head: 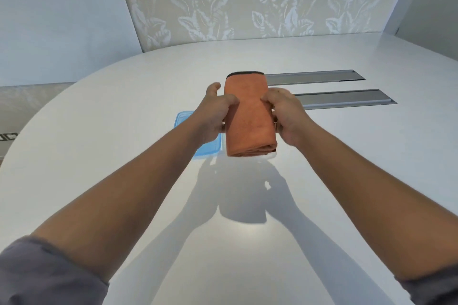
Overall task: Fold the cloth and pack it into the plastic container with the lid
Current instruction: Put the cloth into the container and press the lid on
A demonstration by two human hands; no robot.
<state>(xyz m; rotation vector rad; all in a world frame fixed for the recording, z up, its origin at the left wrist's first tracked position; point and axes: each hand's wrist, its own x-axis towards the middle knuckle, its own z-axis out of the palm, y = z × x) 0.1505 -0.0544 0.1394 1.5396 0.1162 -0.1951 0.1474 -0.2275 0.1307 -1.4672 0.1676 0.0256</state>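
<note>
orange cloth [249, 116], folded into a thick pad, is held above the white table [99, 156], the left hand [215, 114] and right hand [285, 116] pressing its sides with curled fingers, likely to keep the folds together. a blue lid [184, 119] lies just beneath; the container itself is hidden.
</note>
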